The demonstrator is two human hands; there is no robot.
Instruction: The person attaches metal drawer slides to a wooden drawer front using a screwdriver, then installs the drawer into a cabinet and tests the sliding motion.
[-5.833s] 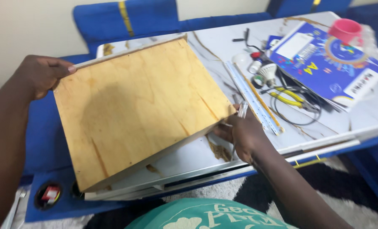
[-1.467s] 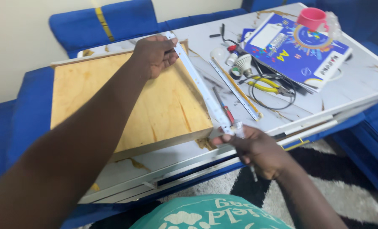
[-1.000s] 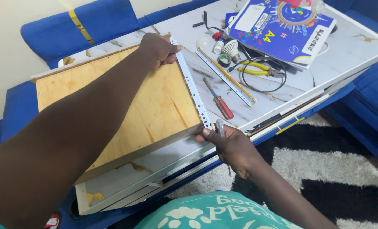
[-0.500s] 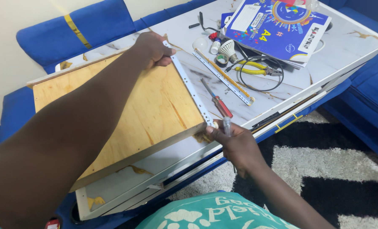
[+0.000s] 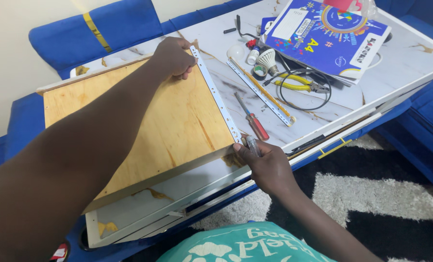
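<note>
Since half a second ago my view has drawn a little closer and the flat square plywood panel sits slightly higher and nearer the middle, while my hands have kept their places on it. Farthest from the panel's right edge, its left side lies over the white marble-patterned tabletop, with blue cushioned seating beyond the far corner. My left hand reaches across the panel to its far right corner, fingers curled tight over the top end of the long white perforated metal strip, which lies flush along the panel's right edge from far corner to near corner. At the near right corner my right hand is closed around a slim silvery pen-like tool, its tip meeting the lower end of the strip. Just right of the strip lies a red-handled screwdriver on the tabletop, and just beyond it a long wooden ruler runs roughly parallel to the panel's edge. Farther right are yellow-handled pliers inside a loop of black cable, a white light bulb, and a blue packet of paper well away from the panel.
</note>
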